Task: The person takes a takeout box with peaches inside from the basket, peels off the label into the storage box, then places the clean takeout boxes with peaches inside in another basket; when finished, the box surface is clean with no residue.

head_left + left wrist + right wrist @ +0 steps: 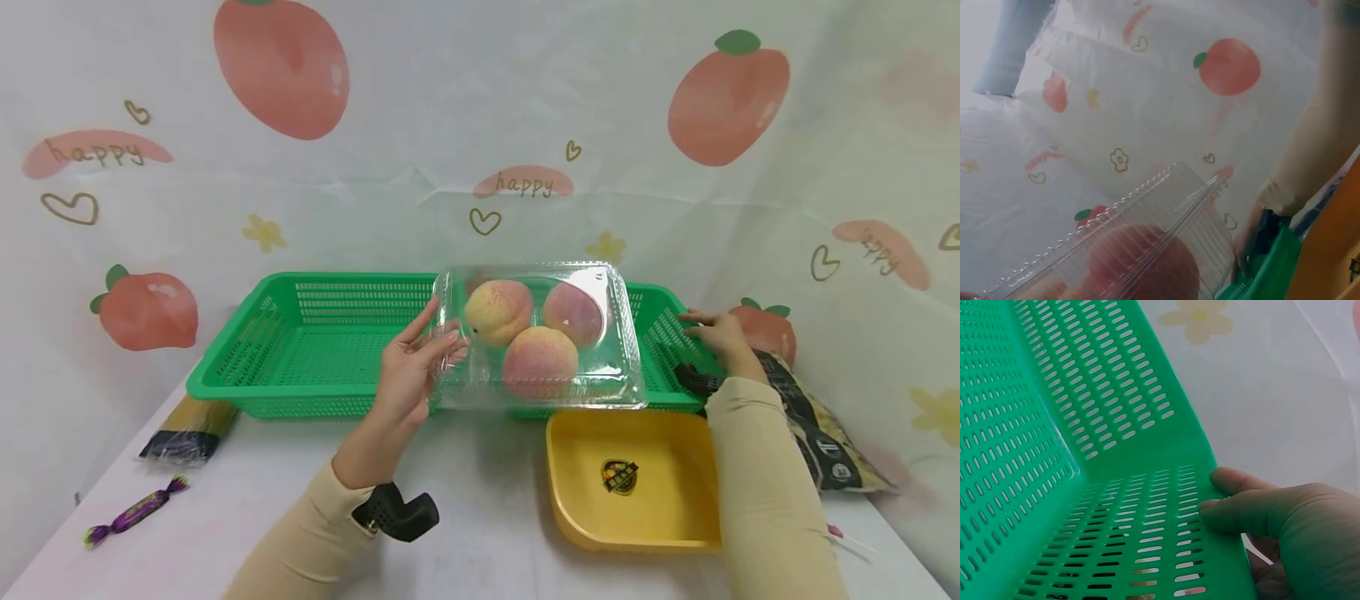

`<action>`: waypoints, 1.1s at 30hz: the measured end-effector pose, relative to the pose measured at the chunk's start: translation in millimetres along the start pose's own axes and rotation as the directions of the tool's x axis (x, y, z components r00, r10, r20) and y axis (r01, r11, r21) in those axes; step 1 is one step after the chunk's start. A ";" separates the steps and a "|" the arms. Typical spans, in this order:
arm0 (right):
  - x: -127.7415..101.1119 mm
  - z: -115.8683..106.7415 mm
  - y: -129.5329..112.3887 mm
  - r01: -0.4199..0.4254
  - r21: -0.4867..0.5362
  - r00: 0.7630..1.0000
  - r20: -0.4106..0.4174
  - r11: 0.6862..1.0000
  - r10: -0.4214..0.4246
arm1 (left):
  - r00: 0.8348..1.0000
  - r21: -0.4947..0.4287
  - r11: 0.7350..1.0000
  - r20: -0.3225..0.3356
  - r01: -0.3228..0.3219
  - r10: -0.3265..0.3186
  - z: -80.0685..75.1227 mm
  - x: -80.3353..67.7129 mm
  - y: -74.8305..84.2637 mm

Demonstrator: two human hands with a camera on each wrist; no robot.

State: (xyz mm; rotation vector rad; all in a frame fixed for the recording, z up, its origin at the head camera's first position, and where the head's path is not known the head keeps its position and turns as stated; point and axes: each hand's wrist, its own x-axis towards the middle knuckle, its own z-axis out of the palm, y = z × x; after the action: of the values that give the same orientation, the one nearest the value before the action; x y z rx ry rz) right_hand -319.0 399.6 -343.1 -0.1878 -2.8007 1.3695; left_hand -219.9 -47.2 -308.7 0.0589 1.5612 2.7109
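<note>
My left hand (401, 379) grips the left edge of a clear plastic clamshell box (618, 371), thumb at its front. Inside the box lie three peaches (540, 360), yellow and pink. The box is held up in front of a long green slotted basket (337, 358) and overlaps its middle in the head view. In the left wrist view the ridged lid edge and a pink peach (1166, 269) show close up. At the basket's right end, my right hand (1297, 525) pinches the rim, its thumb on the inner side and other fingers partly hidden behind the wall.
A yellow basin (667, 492) with a dark sticker stands before the basket, under the right forearm. Right of it leans a black-and-yellow bag (825, 442). At left lie a golden-brown packet (191, 429) and a purple wrapped candy (138, 510). A printed cloth hangs behind.
</note>
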 end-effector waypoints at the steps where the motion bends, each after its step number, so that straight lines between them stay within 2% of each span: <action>1: 0.1 0.2 -0.2 0.003 -0.003 1.000 0.003 1.000 -0.003 | 1.000 -0.005 1.000 -0.008 -0.003 0.003 3.1 3.2 -1.2; 8: -0.9 5.8 -9.1 0.000 -0.021 1.000 0.020 1.000 0.000 | 0.999 -0.066 0.998 -0.049 -0.021 0.017 26.7 28.1 -12.5; 11: 0.5 6.6 -10.6 -0.004 -0.029 1.000 0.022 1.000 0.005 | 0.998 -0.059 0.997 -0.057 -0.041 0.038 37.3 38.2 -17.4; 19: 3.5 6.7 -9.7 -0.001 -0.016 1.000 0.026 1.000 0.002 | 0.993 0.081 0.994 -0.087 -0.069 0.076 57.0 61.0 -32.1; 27: 1.9 5.4 -7.8 0.007 -0.042 1.000 0.017 0.999 -0.006 | 0.998 0.189 0.981 -0.029 -0.046 0.052 72.6 82.5 -47.0; 33: -2.6 3.1 -7.0 -0.012 -0.031 1.000 0.004 0.999 0.012 | 0.999 0.247 0.968 -0.009 -0.041 0.045 81.3 95.9 -64.7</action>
State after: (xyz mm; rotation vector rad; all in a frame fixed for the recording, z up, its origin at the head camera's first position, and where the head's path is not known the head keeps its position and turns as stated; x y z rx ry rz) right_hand -317.3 392.6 -339.4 -0.2024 -2.8302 1.3310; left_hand -313.0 58.4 -321.4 0.0757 1.9148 2.5356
